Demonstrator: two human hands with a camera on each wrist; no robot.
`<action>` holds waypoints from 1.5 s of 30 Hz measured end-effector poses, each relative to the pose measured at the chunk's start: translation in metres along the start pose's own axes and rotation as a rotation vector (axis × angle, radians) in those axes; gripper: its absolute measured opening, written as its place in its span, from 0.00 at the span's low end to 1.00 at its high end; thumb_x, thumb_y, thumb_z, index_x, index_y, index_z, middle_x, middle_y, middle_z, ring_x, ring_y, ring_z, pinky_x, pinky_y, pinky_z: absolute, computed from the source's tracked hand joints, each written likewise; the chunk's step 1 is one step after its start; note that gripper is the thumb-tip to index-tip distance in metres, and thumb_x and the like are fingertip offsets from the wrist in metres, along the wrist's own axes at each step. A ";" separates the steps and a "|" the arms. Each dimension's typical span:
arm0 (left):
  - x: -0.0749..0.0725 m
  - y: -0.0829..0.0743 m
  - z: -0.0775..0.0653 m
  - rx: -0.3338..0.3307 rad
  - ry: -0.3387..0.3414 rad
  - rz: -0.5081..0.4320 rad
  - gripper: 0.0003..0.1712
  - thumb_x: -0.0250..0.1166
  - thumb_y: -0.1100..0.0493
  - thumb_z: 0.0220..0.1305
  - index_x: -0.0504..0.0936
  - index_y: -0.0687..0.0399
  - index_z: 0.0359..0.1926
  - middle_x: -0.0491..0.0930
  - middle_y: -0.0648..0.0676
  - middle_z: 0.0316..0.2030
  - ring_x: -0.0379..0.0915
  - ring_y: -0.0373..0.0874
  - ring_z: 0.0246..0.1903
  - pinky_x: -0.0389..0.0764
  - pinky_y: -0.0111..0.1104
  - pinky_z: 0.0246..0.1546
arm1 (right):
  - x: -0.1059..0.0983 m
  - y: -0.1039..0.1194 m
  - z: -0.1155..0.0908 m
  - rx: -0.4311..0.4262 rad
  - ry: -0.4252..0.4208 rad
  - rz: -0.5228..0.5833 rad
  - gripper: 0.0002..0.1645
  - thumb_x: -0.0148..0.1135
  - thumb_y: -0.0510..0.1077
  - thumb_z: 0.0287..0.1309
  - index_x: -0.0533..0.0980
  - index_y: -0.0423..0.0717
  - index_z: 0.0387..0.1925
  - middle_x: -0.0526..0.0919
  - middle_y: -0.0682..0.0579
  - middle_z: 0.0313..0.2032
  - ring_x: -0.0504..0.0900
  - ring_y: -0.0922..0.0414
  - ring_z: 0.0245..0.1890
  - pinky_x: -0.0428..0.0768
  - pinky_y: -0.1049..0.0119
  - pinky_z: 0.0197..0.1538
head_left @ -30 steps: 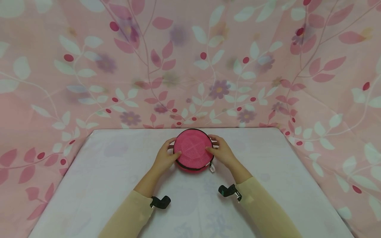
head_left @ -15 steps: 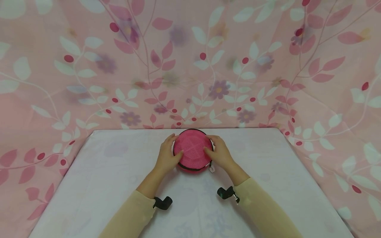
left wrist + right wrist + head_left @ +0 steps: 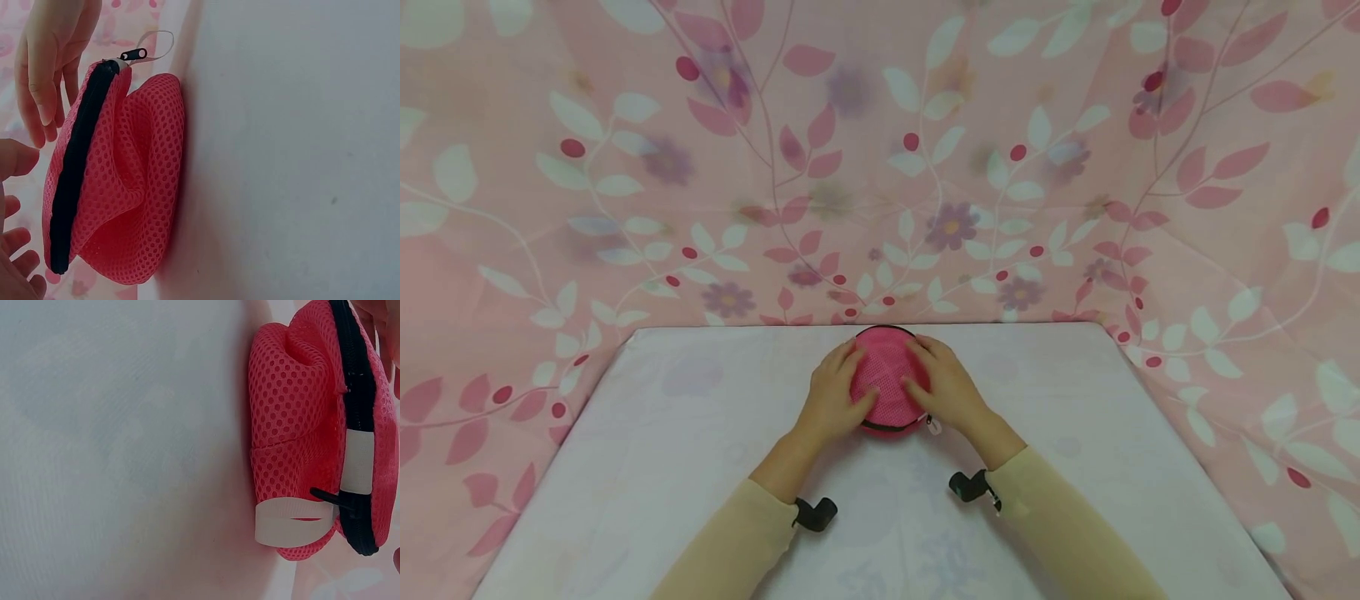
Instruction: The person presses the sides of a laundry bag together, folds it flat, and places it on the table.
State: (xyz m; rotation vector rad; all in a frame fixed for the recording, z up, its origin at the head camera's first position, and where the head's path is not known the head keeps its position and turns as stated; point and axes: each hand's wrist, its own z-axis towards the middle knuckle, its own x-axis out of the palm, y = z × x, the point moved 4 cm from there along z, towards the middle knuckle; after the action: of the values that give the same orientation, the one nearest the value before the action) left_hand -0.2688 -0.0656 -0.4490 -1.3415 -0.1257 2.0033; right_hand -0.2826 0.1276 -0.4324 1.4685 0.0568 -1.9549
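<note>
The left hand (image 3: 833,392) and right hand (image 3: 951,387) hide the sides of the bag (image 3: 889,375); whether their blurred fingers touch it is unclear. Nearer than the bag, both sleeves (image 3: 730,542) run out of frame.

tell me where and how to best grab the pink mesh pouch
Probably by the black zipper edge, from left and right together, pinched above and below: the round pouch lies broad face up, and its soft side wall folds inward beneath that edge, leaving a ledge.
</note>
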 end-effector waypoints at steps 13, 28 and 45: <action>0.005 -0.009 0.000 0.042 0.114 0.085 0.39 0.60 0.42 0.57 0.63 0.55 0.66 0.54 0.57 0.68 0.43 0.52 0.68 0.51 0.47 0.65 | 0.006 -0.001 -0.002 -0.069 0.094 -0.028 0.41 0.59 0.57 0.56 0.58 0.48 0.68 0.55 0.48 0.68 0.50 0.51 0.68 0.57 0.52 0.65; 0.014 -0.002 -0.004 0.049 0.186 0.151 0.41 0.58 0.37 0.57 0.62 0.52 0.66 0.52 0.57 0.68 0.40 0.53 0.69 0.52 0.46 0.65 | 0.016 -0.005 -0.007 -0.072 0.195 -0.019 0.44 0.57 0.61 0.57 0.55 0.49 0.69 0.48 0.49 0.71 0.46 0.51 0.70 0.58 0.53 0.65; 0.021 0.008 -0.009 0.017 0.265 0.134 0.44 0.59 0.33 0.54 0.62 0.49 0.67 0.52 0.56 0.69 0.44 0.53 0.68 0.55 0.47 0.64 | 0.031 -0.009 -0.008 -0.022 0.281 0.002 0.46 0.55 0.66 0.55 0.55 0.53 0.69 0.49 0.53 0.70 0.46 0.56 0.70 0.57 0.56 0.66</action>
State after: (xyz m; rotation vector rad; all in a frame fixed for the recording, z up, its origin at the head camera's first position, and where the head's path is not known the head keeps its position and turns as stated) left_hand -0.2691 -0.0614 -0.4728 -1.6266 0.1061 1.9074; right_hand -0.2844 0.1226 -0.4651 1.7172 0.2007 -1.7284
